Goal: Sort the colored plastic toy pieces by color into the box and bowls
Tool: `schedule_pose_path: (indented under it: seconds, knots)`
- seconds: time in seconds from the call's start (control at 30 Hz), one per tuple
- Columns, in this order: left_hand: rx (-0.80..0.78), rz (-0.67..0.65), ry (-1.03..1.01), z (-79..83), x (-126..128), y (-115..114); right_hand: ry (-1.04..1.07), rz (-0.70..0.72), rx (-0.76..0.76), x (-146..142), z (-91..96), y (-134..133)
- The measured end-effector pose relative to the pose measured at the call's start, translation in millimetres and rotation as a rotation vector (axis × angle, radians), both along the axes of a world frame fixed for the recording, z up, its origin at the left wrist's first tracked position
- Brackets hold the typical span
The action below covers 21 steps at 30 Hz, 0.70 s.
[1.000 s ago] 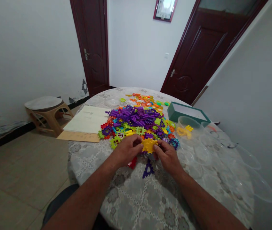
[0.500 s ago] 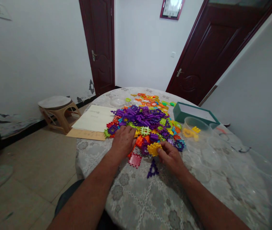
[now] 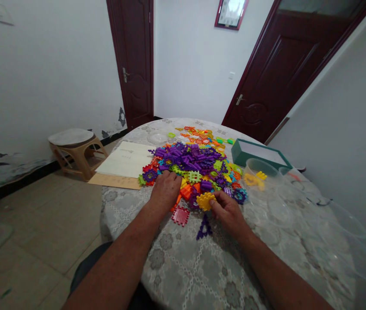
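Yellow tile (image 3: 205,200), toothed along its edges, is pinched between the thumb and fingertips of your right hand (image 3: 227,212) at the near edge of the pile of pieces (image 3: 189,160), low over the counter (image 3: 186,267). The other fingers of that hand curl under, and its wrist rests on the lace-patterned cloth.

Your left hand (image 3: 166,188) lies palm down on the near left edge of the pile, fingers bent over the orange and green pieces there. Whether it grips one of them I cannot tell, as the fingertips are hidden among the plastic.

Between your two hands, on the bare cloth, lies a red grid square (image 3: 181,215). A purple triangle (image 3: 204,228) lies just beside it, close under your right wrist. The pile is mostly purple in the middle, with green, orange, red and blue pieces around it and a looser spread of orange ones at the far side.

To the right of the pile stands a clear bowl (image 3: 262,165) with a few yellow pieces inside, and behind it a teal box (image 3: 240,151). More clear bowls (image 3: 280,211) lie further right. On the left edge of the counter a pale booklet (image 3: 128,158) rests on a sheet of cardboard (image 3: 113,181). A low stool (image 3: 73,146) stands on the floor by the wall.
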State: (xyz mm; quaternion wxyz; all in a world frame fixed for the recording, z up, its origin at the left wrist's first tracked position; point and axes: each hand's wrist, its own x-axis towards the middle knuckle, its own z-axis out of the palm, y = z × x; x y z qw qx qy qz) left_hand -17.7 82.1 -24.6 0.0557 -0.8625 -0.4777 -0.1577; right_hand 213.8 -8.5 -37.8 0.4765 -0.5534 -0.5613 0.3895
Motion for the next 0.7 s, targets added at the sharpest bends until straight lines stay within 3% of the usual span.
schedule_pose_path:
  seconds: [0.2,0.33,0.4,0.53,0.63,0.7]
  knots:
    - [-0.043,0.004,-0.13,5.7,-1.5,-2.2,-0.007,0.003,0.003,-0.1,-1.0,-1.3]
    - [-0.086,-0.004,-0.396,15.4,-1.1,-6.5,0.033,0.0,0.013,1.5,-2.8,-1.9]
    - [-0.255,-0.038,-0.617,22.7,0.3,-9.7,0.067,0.001,0.043,2.3,-1.7,-2.5]
    - [-0.865,-0.191,-1.052,33.4,4.8,-17.5,0.191,0.035,0.104,0.1,6.3,-5.6]
    - [-1.184,-0.318,-1.187,33.4,8.2,-23.4,0.254,0.044,0.108,-4.7,10.6,-7.6]
    - [-1.262,-0.38,-1.17,31.9,10.0,-26.5,0.264,0.037,0.097,-6.5,10.2,-7.6]
